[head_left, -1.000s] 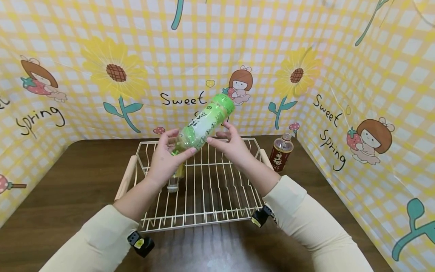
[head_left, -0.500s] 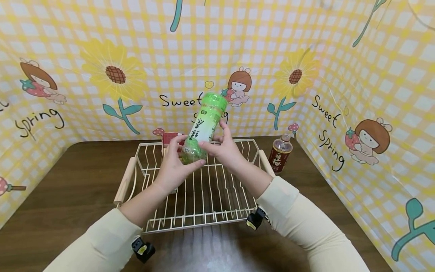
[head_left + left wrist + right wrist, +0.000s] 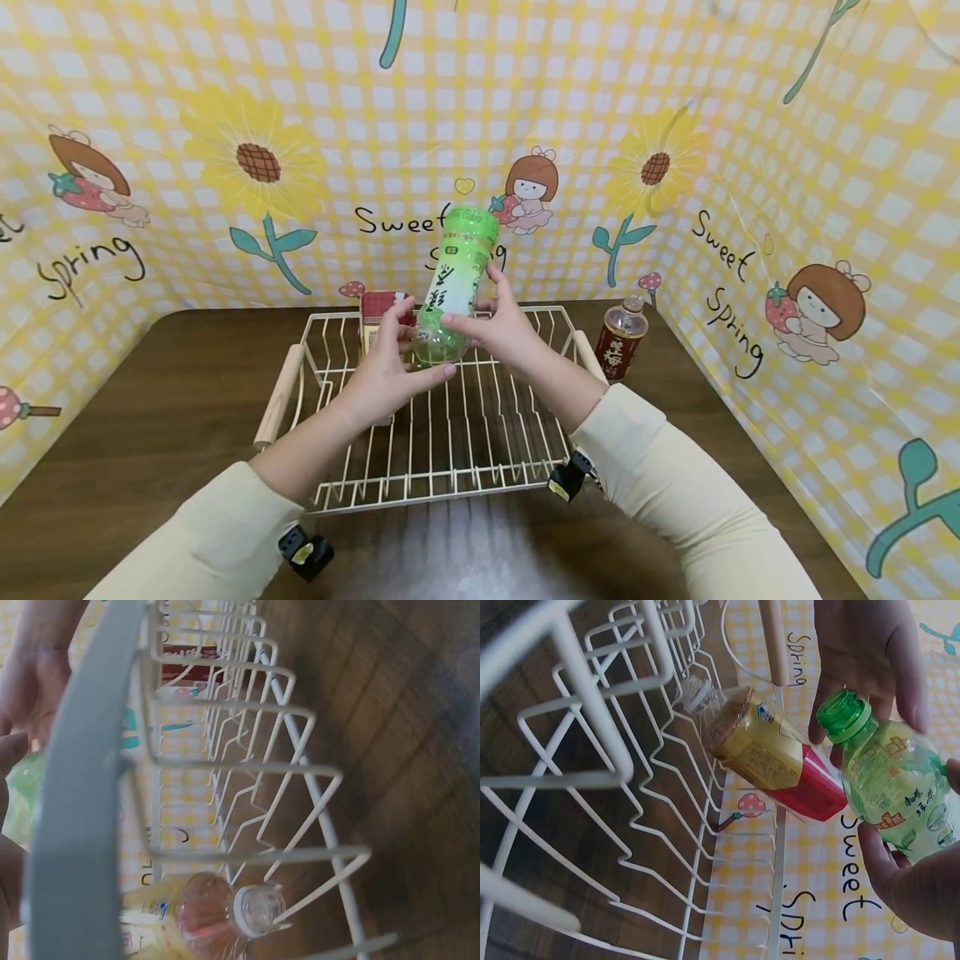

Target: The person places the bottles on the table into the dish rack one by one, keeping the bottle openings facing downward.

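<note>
A green-and-clear plastic drink bottle [image 3: 454, 271] is held upside down above the wire rack, its base up and tilted slightly right. My right hand [image 3: 504, 327] grips its lower part between thumb and fingers. In the right wrist view the bottle's green neck [image 3: 840, 714] shows without a cap. My left hand [image 3: 384, 367] lies around the neck end, fingers spread, thumb stretched out below it, with a gap at the palm. Behind the left hand, a red-and-yellow bottle [image 3: 769, 746] leans neck-down in the cream wire rack [image 3: 438, 497].
A dark red bottle [image 3: 621, 342] stands upright on the brown table [image 3: 150, 417], right of the rack. The rack has wooden handles, one of them at the left [image 3: 279, 398]. A yellow checked cloth [image 3: 330, 100] hangs behind and at the sides.
The green bottle has swung from a strong slant to nearly vertical, neck down. Its neck end has moved right and lower. The red-and-yellow bottle's base now shows behind the left hand.
</note>
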Tool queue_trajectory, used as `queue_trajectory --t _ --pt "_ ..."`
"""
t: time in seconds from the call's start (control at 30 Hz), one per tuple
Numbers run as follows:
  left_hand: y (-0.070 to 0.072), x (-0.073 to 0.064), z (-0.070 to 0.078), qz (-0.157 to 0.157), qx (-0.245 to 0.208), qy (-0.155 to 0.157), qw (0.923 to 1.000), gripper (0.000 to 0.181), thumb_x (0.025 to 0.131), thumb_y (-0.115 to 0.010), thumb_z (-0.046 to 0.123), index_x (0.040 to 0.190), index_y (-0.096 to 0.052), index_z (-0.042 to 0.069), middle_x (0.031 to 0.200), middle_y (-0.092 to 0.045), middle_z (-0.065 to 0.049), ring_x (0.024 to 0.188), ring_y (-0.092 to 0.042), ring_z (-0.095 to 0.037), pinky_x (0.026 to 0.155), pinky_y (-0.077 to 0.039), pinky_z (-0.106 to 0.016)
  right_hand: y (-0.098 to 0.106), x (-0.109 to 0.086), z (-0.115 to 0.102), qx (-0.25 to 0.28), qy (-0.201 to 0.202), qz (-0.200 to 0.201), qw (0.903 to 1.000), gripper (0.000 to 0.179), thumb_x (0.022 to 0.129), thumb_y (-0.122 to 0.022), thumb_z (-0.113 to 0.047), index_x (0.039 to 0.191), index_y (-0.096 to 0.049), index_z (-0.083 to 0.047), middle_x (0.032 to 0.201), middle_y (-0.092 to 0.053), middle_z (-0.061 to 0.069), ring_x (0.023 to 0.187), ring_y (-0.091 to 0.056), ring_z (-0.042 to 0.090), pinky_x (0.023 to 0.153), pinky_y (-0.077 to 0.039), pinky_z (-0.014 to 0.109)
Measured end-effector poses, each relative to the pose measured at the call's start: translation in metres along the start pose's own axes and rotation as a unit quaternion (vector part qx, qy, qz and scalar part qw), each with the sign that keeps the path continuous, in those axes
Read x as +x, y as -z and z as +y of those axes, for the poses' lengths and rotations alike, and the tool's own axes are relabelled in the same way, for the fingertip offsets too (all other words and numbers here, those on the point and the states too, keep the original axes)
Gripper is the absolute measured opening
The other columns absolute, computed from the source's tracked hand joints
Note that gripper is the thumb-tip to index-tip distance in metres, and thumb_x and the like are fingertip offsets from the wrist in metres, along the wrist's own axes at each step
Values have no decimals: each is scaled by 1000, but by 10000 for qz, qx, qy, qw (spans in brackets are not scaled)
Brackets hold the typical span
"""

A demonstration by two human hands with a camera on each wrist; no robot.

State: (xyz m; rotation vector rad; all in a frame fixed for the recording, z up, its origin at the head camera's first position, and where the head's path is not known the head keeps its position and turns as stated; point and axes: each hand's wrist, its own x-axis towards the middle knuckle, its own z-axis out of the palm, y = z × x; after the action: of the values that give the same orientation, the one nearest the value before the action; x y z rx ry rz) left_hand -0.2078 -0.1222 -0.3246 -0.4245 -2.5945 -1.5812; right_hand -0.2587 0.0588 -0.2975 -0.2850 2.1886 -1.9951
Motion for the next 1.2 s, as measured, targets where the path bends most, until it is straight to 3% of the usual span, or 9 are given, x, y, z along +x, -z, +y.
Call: queue_trajectory --t 0.17,0.33,0.47,0.63,0.8,1.03,1.2 --pt "21 -5 0 -188 -86 95 9997 95 92 -68 25 157 0 15 142 -37 -30 130 -42 -47 105 -42 -57 6 5 0 -165 -101 -44 9998 104 83 -78 -14 157 -6 -31 136 -48 22 114 -59 37 90 -55 47" --pt "53 -10 -6 -204 294 363 9987 82 99 -58 28 157 -6 5 147 -31 -35 134 -36 -50 106 -38 -61 13 10 2 -385 -264 -32 9989 104 84 -77 -16 158 -5 -31 135 -49 21 110 -60 35 86 -56 43" --pt "80 -15 -20 -349 815 743 9933 77 102 -51 33 155 -9 -2 151 -22 -38 137 -27 -55 107 -33 -65 19 15 6 -503 -396 -153 9978 103 85 -76 -15 158 -4 -30 134 -52 21 110 -61 35 85 -57 42" --pt "106 -20 -48 -646 1286 1243 9818 80 103 -45 40 155 -3 -4 154 -13 -40 137 -22 -60 106 -31 -68 23 22 13 -621 -578 -334 9958 104 85 -75 -13 158 -3 -28 139 -47 23 120 -56 37 91 -54 47" --pt "113 -26 -72 -716 1306 1698 9742 85 101 -46 39 154 4 -5 152 -16 -42 135 -27 -57 106 -33 -65 25 26 22 -729 -580 -480 9945 102 85 -75 -12 157 -4 -29 137 -49 22 117 -57 35 88 -56 44" --pt "109 -32 -87 -567 375 1915 9791 87 99 -48 18 153 18 1 157 6 -36 143 -10 -54 113 -22 -62 24 28 29 -763 -667 -588 9931 105 85 -75 -10 158 -2 -30 132 -54 23 112 -59 33 89 -55 45" --pt "104 -32 -93 -360 196 1909 9807 86 96 -46 8 153 18 0 158 7 -35 142 -10 -50 113 -21 -58 23 29 32 -759 -802 -660 9917 107 85 -74 -8 158 2 -29 133 -52 24 118 -57 36 92 -54 48"
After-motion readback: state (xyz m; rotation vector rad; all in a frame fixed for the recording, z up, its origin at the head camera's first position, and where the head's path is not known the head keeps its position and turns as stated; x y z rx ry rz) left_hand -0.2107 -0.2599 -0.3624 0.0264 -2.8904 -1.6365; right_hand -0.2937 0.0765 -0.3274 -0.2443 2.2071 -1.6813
